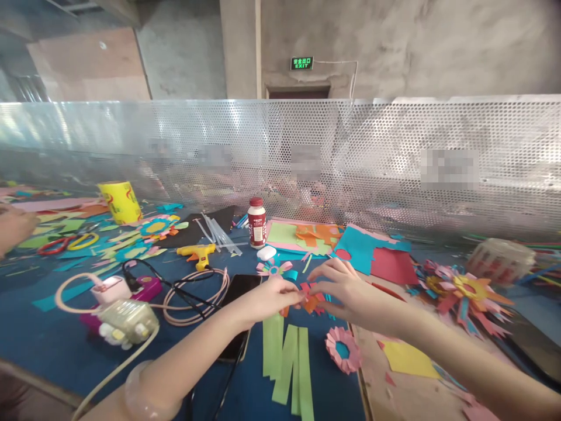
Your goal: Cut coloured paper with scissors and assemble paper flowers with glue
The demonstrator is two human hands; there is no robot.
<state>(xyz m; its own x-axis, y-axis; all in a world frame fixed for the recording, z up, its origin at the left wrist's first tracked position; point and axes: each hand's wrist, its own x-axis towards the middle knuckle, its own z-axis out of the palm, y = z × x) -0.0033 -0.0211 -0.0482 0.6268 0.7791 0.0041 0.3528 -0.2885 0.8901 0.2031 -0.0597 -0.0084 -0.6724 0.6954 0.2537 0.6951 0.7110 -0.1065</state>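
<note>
My left hand [280, 299] is closed in a pinch on a small orange-red cut paper piece [312, 299]. From the other side my right hand [344, 286] has its bent fingers around the same paper, partly covering it. Just beyond lies a pink paper flower [275, 269] with a blue centre. Light green paper strips [291, 356] hang or lie in front of my left hand. To their right sits a pink paper ring [343, 349] with a blue middle. A dark phone [234, 345] lies partly under my left forearm.
A yellow glue gun [197, 254], a coiled cable [197, 298] and a power strip with plugs [127, 318] lie left. A bottle [257, 223] stands behind. Paper flowers [468, 292] and a cardboard sheet [385, 386] are right. Another person's hand [15, 228] shows far left.
</note>
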